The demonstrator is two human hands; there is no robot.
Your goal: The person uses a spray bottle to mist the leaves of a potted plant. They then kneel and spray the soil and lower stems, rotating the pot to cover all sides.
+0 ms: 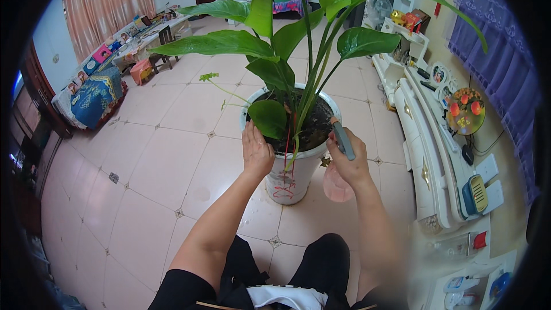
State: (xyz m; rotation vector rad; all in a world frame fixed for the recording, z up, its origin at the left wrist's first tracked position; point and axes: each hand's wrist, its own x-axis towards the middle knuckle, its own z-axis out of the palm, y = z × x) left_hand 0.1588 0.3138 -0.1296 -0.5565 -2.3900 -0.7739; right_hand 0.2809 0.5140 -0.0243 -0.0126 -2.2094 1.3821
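Note:
A tall potted plant with broad green leaves (224, 44) stands in front of me, rooted in dark soil (321, 123) inside a white pot (287, 186). My left hand (257, 150) rests against the near left of the pot's rim, fingers stretched out and together, just below a low leaf. At the near right of the rim, my right hand (351, 159) is closed round a slim grey tool (342, 139) with an orange tip; its exact kind is unclear. A red string (290, 148) hangs over the pot's front. One thin, small-leaved stem (221, 87) leans out to the left.
A pink see-through round thing (338, 186) is beside the pot, partly behind my right hand. Along the right wall runs a white cabinet (422, 138) bearing ornaments. A long covered bench (94, 100) lines the left side. Pink floor tiles (166, 155) surround the pot.

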